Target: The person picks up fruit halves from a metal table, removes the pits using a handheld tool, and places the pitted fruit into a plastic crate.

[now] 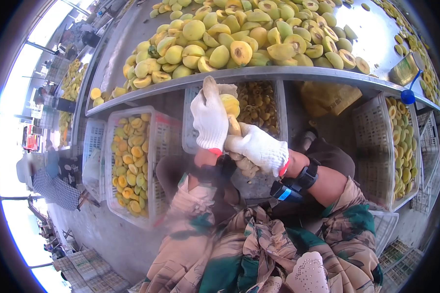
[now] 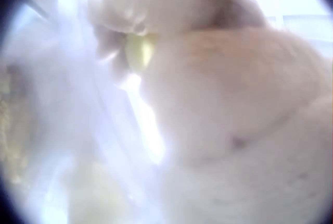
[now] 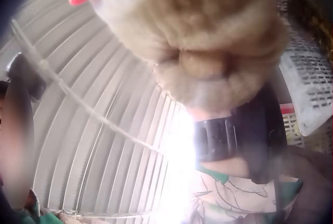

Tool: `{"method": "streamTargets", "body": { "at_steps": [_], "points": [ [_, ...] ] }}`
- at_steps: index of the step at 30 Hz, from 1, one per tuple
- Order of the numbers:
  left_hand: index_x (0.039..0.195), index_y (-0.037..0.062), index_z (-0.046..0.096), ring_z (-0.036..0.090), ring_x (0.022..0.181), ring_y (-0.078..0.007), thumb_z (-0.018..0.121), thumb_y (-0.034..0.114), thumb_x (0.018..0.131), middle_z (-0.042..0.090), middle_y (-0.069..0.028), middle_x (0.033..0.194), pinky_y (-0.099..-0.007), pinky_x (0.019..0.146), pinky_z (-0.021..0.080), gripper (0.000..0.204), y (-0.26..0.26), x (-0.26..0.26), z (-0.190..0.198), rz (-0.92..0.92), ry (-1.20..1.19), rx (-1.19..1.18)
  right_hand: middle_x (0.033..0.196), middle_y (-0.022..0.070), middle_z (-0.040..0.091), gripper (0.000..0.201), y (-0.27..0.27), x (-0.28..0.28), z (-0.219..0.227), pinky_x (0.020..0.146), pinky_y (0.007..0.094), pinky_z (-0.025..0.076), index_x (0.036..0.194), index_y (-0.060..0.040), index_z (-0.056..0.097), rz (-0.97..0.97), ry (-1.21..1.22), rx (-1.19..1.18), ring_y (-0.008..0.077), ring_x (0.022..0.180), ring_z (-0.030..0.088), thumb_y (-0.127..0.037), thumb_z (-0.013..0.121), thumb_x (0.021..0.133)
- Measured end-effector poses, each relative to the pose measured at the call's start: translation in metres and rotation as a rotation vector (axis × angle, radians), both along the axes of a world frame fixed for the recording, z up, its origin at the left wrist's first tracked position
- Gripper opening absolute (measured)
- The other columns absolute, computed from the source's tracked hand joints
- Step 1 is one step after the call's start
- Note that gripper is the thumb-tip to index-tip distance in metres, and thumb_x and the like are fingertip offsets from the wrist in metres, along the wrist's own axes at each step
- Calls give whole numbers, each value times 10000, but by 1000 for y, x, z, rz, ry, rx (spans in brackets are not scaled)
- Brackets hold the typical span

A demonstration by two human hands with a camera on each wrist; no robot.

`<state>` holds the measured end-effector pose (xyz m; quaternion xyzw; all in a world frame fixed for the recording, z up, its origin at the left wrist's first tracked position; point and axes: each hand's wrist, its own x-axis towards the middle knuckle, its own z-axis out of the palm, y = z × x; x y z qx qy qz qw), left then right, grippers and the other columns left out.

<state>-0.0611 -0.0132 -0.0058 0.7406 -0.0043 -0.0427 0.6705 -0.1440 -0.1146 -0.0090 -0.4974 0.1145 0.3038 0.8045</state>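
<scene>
My left hand [image 1: 210,119], in a white knitted glove, holds a yellow apricot [image 1: 230,104] in front of the table's edge. In the left wrist view a sliver of the yellow-green apricot [image 2: 139,52] shows between blurred glove fingers. Right below it is my right hand [image 1: 260,147], also gloved, its fingers curled and its thumb side close to the apricot. Within that fist the right wrist view shows the tan rounded end of something [image 3: 203,63]; I cannot tell what it is. The glove's palm side is stained brown.
A metal table [image 1: 298,73] bears a heap of whole and halved apricots [image 1: 230,39]. Below stand a crate of apricot halves [image 1: 132,163], a bin of brown pieces [image 1: 256,105], and another full crate [image 1: 401,146] at right. A person [image 1: 58,178] sits at far left.
</scene>
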Motion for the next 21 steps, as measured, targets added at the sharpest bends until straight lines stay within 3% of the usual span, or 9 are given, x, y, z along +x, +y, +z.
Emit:
{"method": "streamTargets", "body": {
  "at_steps": [3, 6, 9, 12, 15, 18, 21],
  "points": [
    [893, -64, 698, 642, 630, -195, 378, 463, 1029, 693, -151, 773, -296, 602, 525, 631, 10, 9, -5, -120, 160, -126, 649, -38, 484, 113, -11, 2, -9, 404, 244, 340, 886, -97, 562, 61, 163, 427, 66, 475, 445, -168, 650, 879],
    [890, -73, 686, 639, 618, -207, 372, 466, 1029, 685, -163, 766, -312, 596, 530, 639, 11, 10, -8, -145, 239, -208, 652, -25, 495, 112, -6, 1, -9, 411, 246, 352, 878, -94, 562, 29, 155, 311, 79, 476, 457, -173, 641, 884],
    [902, -69, 674, 639, 615, -219, 379, 481, 1025, 679, -165, 770, -321, 593, 533, 636, 9, 10, -10, -150, 299, -258, 603, -37, 441, 151, 13, 0, -10, 372, 248, 312, 856, -85, 513, -53, -94, -278, 63, 408, 384, -177, 609, 928],
    [939, -61, 657, 638, 613, -242, 395, 497, 1020, 673, -173, 786, -337, 592, 536, 621, 8, 10, -10, -193, 376, -329, 611, -22, 460, 156, 13, -2, -12, 375, 249, 322, 886, -63, 537, -78, -87, -237, 72, 410, 400, -193, 610, 935],
    [977, -53, 643, 638, 614, -266, 405, 511, 1015, 669, -180, 804, -353, 592, 538, 613, 9, 12, -9, -242, 455, -458, 611, -28, 454, 169, 5, -6, -1, 374, 246, 315, 889, -61, 541, -45, 126, 280, 68, 408, 396, -202, 624, 932],
    [990, -46, 640, 642, 621, -279, 401, 520, 1014, 671, -184, 813, -360, 595, 542, 615, 6, 12, -6, -285, 480, -547, 609, -38, 445, 184, 2, -5, 3, 371, 244, 304, 861, -77, 526, -21, 123, 315, 65, 404, 384, -211, 631, 932],
    [975, -45, 650, 649, 634, -280, 373, 512, 1022, 679, -188, 807, -362, 608, 550, 624, 0, 13, -2, -213, 474, -500, 666, -34, 508, 143, -9, 1, -10, 417, 233, 374, 868, -101, 552, 30, 144, 484, 75, 468, 467, -196, 655, 896]
  ]
}}
